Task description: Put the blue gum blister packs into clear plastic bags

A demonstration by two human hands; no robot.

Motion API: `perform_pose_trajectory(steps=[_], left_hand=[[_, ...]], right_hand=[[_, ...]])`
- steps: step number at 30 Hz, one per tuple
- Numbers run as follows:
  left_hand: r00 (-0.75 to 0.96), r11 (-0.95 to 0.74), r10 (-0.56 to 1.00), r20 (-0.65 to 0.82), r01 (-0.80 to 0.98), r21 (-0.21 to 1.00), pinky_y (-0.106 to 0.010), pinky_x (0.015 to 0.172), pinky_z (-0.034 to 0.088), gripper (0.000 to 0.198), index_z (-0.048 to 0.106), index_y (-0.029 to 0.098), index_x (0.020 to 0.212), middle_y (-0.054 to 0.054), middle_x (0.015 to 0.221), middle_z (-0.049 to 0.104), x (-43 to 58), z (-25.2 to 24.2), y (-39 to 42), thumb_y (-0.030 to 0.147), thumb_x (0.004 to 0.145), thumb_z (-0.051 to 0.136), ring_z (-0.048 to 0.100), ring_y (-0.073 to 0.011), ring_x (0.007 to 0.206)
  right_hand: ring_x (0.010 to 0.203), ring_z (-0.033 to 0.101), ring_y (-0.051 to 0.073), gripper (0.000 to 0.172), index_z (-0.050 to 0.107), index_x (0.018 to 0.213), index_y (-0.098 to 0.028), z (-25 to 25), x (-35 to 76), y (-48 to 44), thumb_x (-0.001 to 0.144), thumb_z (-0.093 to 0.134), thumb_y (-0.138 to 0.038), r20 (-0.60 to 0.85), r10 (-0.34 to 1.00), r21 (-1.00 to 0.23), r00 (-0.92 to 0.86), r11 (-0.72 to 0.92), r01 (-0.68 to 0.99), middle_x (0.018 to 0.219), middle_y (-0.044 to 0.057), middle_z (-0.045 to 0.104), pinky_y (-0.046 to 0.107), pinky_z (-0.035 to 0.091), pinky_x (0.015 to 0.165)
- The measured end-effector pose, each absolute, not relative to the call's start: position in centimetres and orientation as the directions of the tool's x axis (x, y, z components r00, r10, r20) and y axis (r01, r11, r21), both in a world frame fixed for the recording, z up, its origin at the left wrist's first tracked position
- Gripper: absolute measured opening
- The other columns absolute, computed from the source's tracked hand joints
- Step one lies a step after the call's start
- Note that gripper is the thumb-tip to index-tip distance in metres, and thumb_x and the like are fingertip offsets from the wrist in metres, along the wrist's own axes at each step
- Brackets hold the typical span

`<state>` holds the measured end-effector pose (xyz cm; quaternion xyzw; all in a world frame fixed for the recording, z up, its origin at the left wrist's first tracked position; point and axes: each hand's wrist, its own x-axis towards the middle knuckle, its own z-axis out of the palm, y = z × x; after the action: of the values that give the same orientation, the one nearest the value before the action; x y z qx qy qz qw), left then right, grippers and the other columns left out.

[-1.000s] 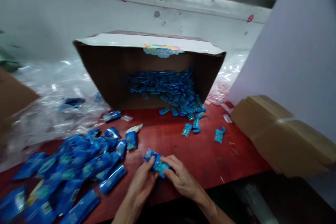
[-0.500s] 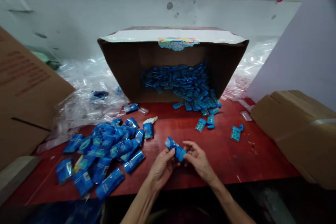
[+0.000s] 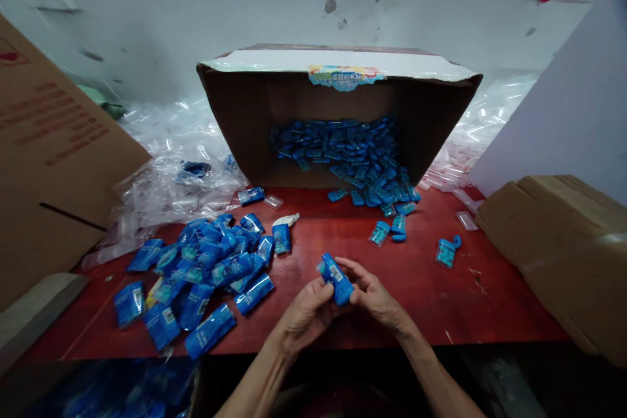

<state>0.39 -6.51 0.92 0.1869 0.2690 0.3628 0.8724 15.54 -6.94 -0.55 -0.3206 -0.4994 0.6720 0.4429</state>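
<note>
Between my two hands is a blue packet (image 3: 337,281) with a barcode label facing up; a bit of teal shows at its far left end. My left hand (image 3: 309,307) grips it from the left, thumb on top. At the near right end, the fingers of my right hand (image 3: 369,292) pinch its edge. Left of my hands lies a heap of similar blue packets (image 3: 198,261). Beyond them, small clear boxes with teal pieces and blue caps (image 3: 362,176) spill from a cardboard box (image 3: 235,124) lying on its side.
An open-capped small box (image 3: 445,253) and an upright-looking closed carton (image 3: 553,255) are at the right. Clear plastic wrappers (image 3: 166,176) pile up at the left, beside a large carton (image 3: 53,144). The red table (image 3: 416,294) ends just in front of me; below left is a container of blue packets (image 3: 132,392).
The packet has been turned in my hands, so its barcode side now faces up and it stands steeper. Both hands still hold it. The view has shifted slightly.
</note>
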Motion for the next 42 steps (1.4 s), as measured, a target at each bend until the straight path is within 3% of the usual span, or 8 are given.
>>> perform_pose_trajectory(steps=[4, 10, 14, 20, 27, 31, 38, 42], left_hand=[[0.555, 0.625, 0.772, -0.309, -0.574, 0.529, -0.037, 0.082, 0.043, 0.022, 0.060, 0.012, 0.091, -0.008, 0.081, 0.065, 1.2, 0.3, -7.3, 0.020, 0.071, 0.059, 0.061, -0.0193, 0.078], [0.457, 0.564, 0.823, -0.338, -0.583, 0.585, -0.036, 0.082, 0.043, 0.019, 0.061, 0.012, 0.086, -0.008, 0.081, 0.064, 1.9, 0.5, -7.5, 0.023, 0.070, 0.060, 0.061, -0.0191, 0.079], [0.512, 0.625, 0.777, -0.366, -0.563, 0.541, -0.036, 0.085, 0.041, 0.025, 0.060, 0.013, 0.094, -0.009, 0.088, 0.064, 1.4, 1.1, -7.1, 0.024, 0.071, 0.058, 0.060, -0.0194, 0.083], [0.511, 0.632, 0.771, -0.381, -0.534, 0.562, -0.035, 0.083, 0.042, 0.025, 0.061, 0.009, 0.095, -0.011, 0.080, 0.066, 1.4, 0.4, -6.9, 0.020, 0.074, 0.055, 0.061, -0.0183, 0.077], [0.549, 0.637, 0.761, -0.345, -0.535, 0.555, -0.035, 0.084, 0.041, 0.028, 0.059, 0.009, 0.097, -0.012, 0.087, 0.065, 1.9, 0.8, -7.4, 0.023, 0.074, 0.055, 0.060, -0.0204, 0.083], [0.568, 0.647, 0.751, -0.335, -0.533, 0.546, -0.032, 0.086, 0.040, 0.026, 0.060, 0.009, 0.095, -0.011, 0.087, 0.065, 1.8, 1.0, -7.2, 0.021, 0.073, 0.056, 0.060, -0.0192, 0.084], [0.424, 0.595, 0.803, -0.419, -0.543, 0.593, -0.035, 0.082, 0.042, 0.019, 0.061, 0.011, 0.084, -0.009, 0.080, 0.066, 2.3, 0.4, -7.5, 0.025, 0.073, 0.057, 0.061, -0.0188, 0.077], [0.507, 0.649, 0.759, -0.409, -0.543, 0.532, -0.037, 0.085, 0.041, 0.022, 0.060, 0.010, 0.086, -0.008, 0.077, 0.066, 1.9, 0.4, -7.6, 0.027, 0.074, 0.054, 0.061, -0.0184, 0.077]], right_hand=[[0.100, 0.051, 0.022, 0.057, 0.048, 0.115, -0.023, -1.0, 15.3, -7.3, 0.068, 0.053, -0.057, 0.055, 0.955, -0.983, -0.293, 0.000, -0.183, 0.110, 0.007, 0.056, 0.034, 0.040, 0.085], [0.096, 0.053, 0.020, 0.043, 0.053, 0.108, -0.021, -1.9, 15.5, -7.6, 0.076, 0.048, -0.049, 0.074, 0.985, -0.996, -0.153, 0.067, -0.053, 0.104, 0.007, 0.059, 0.033, 0.040, 0.084], [0.086, 0.054, 0.018, 0.048, 0.050, 0.111, -0.022, -2.2, 15.7, -7.7, 0.070, 0.058, -0.045, 0.026, 0.986, -0.993, -0.163, 0.008, -0.114, 0.096, 0.005, 0.058, 0.029, 0.044, 0.075], [0.070, 0.051, 0.010, 0.057, 0.047, 0.115, -0.025, -3.0, 15.2, -7.8, 0.063, 0.067, -0.037, -0.014, 0.981, -0.965, -0.195, -0.065, -0.255, 0.086, -0.001, 0.050, 0.022, 0.042, 0.066], [0.065, 0.049, 0.010, 0.066, 0.045, 0.117, -0.025, -3.4, 15.4, -7.6, 0.059, 0.067, -0.048, 0.004, 0.985, -0.961, -0.173, -0.045, -0.274, 0.080, -0.002, 0.048, 0.020, 0.040, 0.060], [0.072, 0.052, 0.013, 0.071, 0.043, 0.118, -0.024, -3.3, 15.5, -7.6, 0.058, 0.064, -0.054, -0.002, 0.975, -0.967, -0.220, -0.059, -0.249, 0.083, 0.000, 0.052, 0.024, 0.042, 0.067], [0.088, 0.053, 0.019, 0.063, 0.044, 0.118, -0.022, -3.5, 14.9, -8.1, 0.065, 0.060, -0.053, -0.029, 0.981, -0.970, -0.194, -0.075, -0.231, 0.095, 0.004, 0.056, 0.030, 0.043, 0.076], [0.089, 0.053, 0.018, 0.061, 0.044, 0.118, -0.023, -3.6, 15.2, -8.0, 0.065, 0.063, -0.047, -0.045, 0.974, -0.967, -0.220, -0.098, -0.233, 0.103, 0.004, 0.055, 0.029, 0.041, 0.080]])
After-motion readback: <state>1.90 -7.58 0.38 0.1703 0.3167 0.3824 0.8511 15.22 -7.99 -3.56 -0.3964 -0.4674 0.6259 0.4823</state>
